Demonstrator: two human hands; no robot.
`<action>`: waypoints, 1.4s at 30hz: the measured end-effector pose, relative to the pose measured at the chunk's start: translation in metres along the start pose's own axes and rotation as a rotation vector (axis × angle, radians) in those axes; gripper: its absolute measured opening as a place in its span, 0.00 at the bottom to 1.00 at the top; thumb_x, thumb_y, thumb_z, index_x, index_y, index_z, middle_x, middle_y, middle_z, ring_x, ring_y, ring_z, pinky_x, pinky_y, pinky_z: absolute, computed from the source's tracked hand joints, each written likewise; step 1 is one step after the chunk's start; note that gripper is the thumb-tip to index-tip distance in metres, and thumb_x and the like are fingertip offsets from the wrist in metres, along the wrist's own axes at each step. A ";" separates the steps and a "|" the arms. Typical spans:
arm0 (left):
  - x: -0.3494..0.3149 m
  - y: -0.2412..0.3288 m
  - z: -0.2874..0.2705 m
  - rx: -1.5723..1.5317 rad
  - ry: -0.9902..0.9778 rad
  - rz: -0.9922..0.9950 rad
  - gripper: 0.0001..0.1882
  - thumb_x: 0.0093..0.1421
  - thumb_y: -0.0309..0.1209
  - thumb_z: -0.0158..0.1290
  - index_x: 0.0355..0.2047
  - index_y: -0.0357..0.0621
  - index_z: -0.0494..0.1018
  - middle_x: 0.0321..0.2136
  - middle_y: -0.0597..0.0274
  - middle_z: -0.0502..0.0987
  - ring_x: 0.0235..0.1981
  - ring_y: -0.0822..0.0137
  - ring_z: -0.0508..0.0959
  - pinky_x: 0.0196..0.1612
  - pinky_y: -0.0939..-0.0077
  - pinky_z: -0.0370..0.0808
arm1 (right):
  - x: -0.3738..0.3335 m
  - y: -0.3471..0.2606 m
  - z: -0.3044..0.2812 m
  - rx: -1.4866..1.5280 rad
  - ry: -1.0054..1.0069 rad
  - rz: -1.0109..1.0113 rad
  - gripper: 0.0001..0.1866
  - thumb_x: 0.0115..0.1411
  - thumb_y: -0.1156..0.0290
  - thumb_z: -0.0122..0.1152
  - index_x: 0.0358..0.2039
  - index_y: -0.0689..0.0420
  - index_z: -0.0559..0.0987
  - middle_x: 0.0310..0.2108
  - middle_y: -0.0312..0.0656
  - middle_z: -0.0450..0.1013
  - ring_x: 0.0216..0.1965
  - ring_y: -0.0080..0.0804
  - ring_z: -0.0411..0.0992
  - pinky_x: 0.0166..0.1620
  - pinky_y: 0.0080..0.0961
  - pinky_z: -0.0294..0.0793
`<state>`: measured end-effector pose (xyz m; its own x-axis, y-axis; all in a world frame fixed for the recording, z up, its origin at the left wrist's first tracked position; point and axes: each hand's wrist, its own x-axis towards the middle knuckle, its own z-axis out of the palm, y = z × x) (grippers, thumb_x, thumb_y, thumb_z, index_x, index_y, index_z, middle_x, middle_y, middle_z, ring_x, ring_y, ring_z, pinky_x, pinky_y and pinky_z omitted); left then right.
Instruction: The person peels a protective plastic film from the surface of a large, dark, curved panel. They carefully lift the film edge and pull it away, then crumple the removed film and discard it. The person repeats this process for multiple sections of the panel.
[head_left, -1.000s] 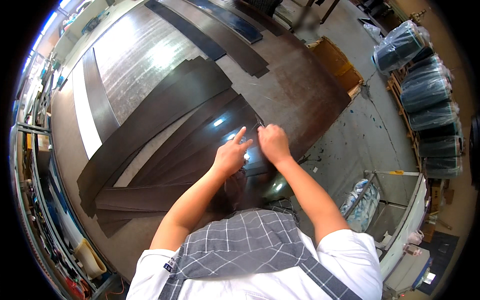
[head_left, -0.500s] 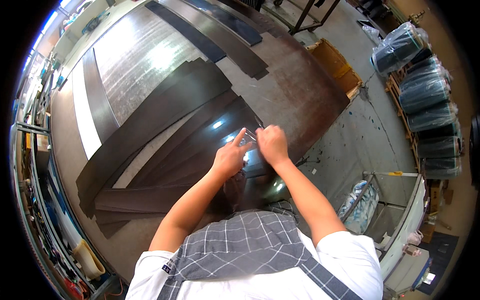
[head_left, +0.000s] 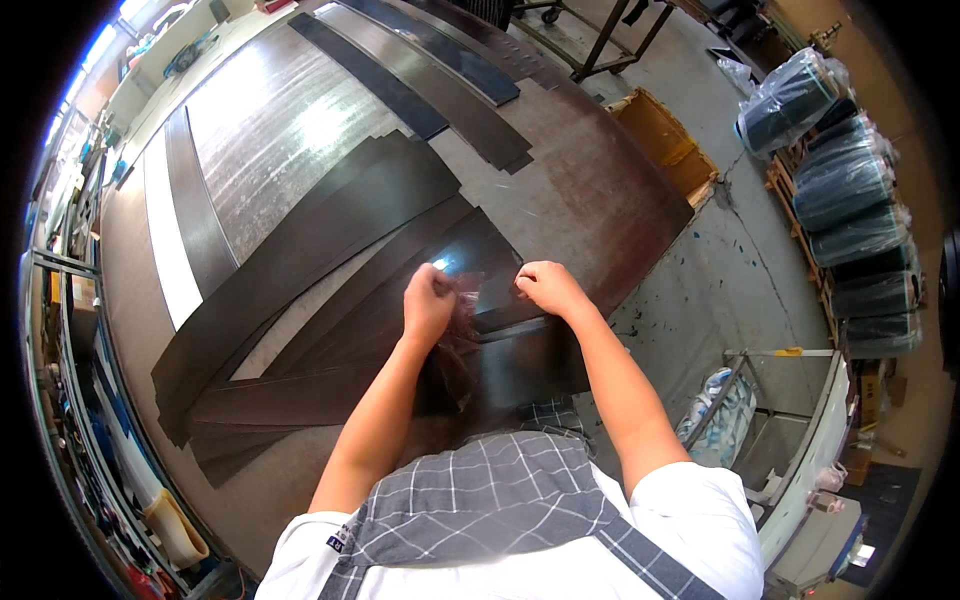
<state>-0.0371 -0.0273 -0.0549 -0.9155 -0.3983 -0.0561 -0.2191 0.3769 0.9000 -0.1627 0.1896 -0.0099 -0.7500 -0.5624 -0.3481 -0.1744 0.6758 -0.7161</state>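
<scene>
My left hand [head_left: 428, 302] is closed on a crumpled clear plastic film [head_left: 460, 345], which hangs from its fingers over the dark strips. At the same height to the right, my right hand [head_left: 550, 287] is pinched shut at the edge of the stack; a small dark thing shows at its fingertips, too small to name. Under both hands lies a fanned stack of dark brown strips [head_left: 350, 330], glossy where light strikes it. One wide curved strip [head_left: 300, 240] lies across to the left. A dark glossy piece [head_left: 525, 365] is nearest my apron.
Further strips [head_left: 370, 75] and a white strip [head_left: 170, 230] lie on the large brown table [head_left: 600, 180]. Beyond its right edge stand an open carton [head_left: 665, 140], plastic-wrapped rolls [head_left: 850, 185] on a pallet and a metal-framed cart [head_left: 780, 400]. Shelving [head_left: 60, 330] runs along the left.
My hands have moved apart: the left went leftward and its outstretched fingers closed on the film, which now hangs down. The right moved slightly right and lower.
</scene>
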 end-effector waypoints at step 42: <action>-0.031 0.060 0.007 0.600 -0.454 0.357 0.33 0.54 0.20 0.51 0.62 0.50 0.67 0.65 0.49 0.65 0.42 0.48 0.81 0.43 0.56 0.79 | 0.006 0.005 0.028 -0.480 0.730 -0.305 0.07 0.60 0.67 0.60 0.28 0.54 0.81 0.30 0.41 0.75 0.37 0.44 0.74 0.40 0.40 0.76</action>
<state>-0.0239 0.0138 -0.0019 -0.9829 0.1572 -0.0961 0.0851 0.8497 0.5204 -0.1501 0.1765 -0.0319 -0.8157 -0.4190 0.3989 -0.5539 0.7645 -0.3297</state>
